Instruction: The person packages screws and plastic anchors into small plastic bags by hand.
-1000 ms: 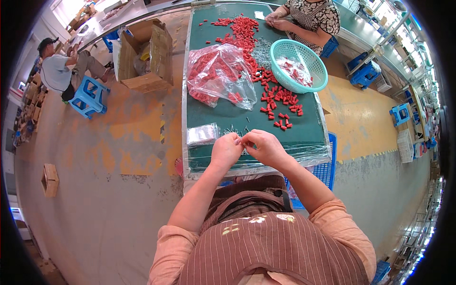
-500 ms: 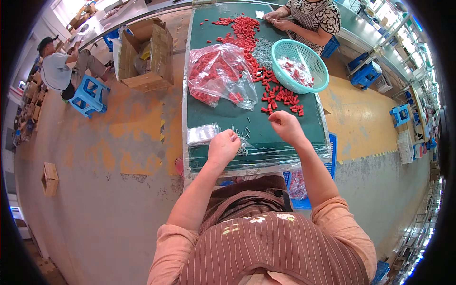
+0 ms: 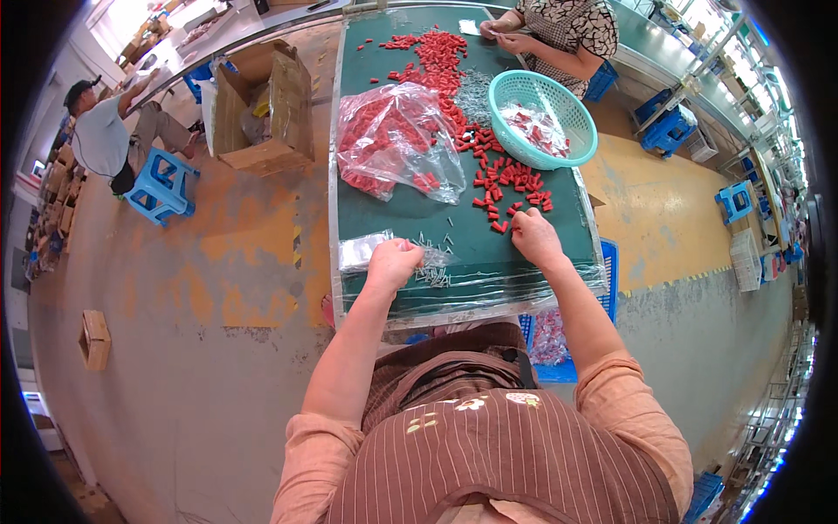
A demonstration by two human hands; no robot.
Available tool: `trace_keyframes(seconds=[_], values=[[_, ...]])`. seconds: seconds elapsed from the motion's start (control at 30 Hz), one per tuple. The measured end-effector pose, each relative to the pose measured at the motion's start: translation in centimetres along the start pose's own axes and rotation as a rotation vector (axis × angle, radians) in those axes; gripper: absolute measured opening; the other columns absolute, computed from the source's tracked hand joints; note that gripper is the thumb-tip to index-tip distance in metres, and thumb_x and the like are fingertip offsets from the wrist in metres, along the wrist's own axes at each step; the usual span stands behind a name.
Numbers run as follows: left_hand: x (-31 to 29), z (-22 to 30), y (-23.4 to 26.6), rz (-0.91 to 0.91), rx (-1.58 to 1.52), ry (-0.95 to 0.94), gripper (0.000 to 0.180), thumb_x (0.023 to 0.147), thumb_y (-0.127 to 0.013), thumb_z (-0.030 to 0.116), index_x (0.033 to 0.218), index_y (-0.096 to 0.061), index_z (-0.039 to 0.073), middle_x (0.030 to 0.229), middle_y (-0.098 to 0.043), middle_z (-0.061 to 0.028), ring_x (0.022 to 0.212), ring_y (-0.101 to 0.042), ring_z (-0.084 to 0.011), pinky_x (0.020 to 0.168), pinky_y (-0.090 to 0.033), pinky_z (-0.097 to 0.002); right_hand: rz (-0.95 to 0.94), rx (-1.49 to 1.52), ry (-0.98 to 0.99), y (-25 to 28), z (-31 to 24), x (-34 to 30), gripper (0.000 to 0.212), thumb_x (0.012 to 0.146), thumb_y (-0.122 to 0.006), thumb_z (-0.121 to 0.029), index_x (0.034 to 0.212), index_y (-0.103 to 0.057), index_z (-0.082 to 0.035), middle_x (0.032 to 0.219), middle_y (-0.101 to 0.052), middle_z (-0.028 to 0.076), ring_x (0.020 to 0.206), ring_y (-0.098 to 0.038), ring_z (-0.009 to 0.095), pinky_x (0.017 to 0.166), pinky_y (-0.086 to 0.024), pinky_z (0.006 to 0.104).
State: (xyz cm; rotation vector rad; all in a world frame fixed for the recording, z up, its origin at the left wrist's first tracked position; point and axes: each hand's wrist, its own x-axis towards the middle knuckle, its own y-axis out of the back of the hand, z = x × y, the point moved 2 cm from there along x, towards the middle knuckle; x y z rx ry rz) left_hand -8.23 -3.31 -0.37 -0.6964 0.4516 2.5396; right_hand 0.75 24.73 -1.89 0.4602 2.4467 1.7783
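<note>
My left hand [image 3: 394, 265] is closed in a pinch over the near left of the green-topped table, and a small clear plastic bag [image 3: 439, 257] juts from its fingertips. Just beside it lie a stack of clear bags [image 3: 363, 251] and a little heap of small metal screws [image 3: 434, 278]. My right hand [image 3: 535, 237] has its fingers bent together at the near edge of the scattered red plastic pieces [image 3: 499, 227]. Whatever is between those fingertips is hidden. Farther off, a large clear bag [image 3: 393, 144] full of red pieces rests on the table.
A turquoise basket [image 3: 580, 150] with packed bags stands at the right edge of the table [image 3: 384, 223]. More red pieces [image 3: 441, 61] and metal screws [image 3: 474, 96] lie beyond. A co-worker [image 3: 567, 39] works at the far right. An open carton [image 3: 292, 113] stands left.
My right hand has shifted slightly nearer and to the right, beside the red pieces. The view has moved a little, and my left hand remains near the screws.
</note>
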Motion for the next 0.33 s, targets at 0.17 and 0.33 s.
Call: trace_keyframes(seconds=[0.17, 0.33], values=[[-0.7, -0.1, -0.8, 0.161, 0.259, -0.208, 0.016, 0.075, -0.063, 0.019, 0.077, -0.066, 0.003, 0.068, -0.064, -0.0081, 0.061, -0.058, -0.0183, 0.059, -0.045, -0.0319, -0.039, 0.097, 0.006, 0.8, -1.6, 0.1, 0.011, 0.076, -0.062, -0.012, 0.086, -0.061, -0.007, 0.089, -0.057, 0.016, 0.079, -0.061, 0.036, 0.071, -0.05, 0.0444], [-1.7, 0.9, -2.5, 0.272, 0.382, -0.346, 0.021, 0.078, -0.062, 0.023, 0.083, -0.067, 0.003, 0.081, -0.068, -0.0179, 0.079, -0.067, -0.0285, 0.072, -0.051, -0.0379, -0.373, 0.734, -0.025, 3.8, -6.9, -0.9, 0.017, 0.079, -0.066, -0.014, 0.094, -0.065, -0.005, 0.101, -0.064, 0.01, 0.087, -0.064, 0.021, 0.078, -0.05, 0.0382]])
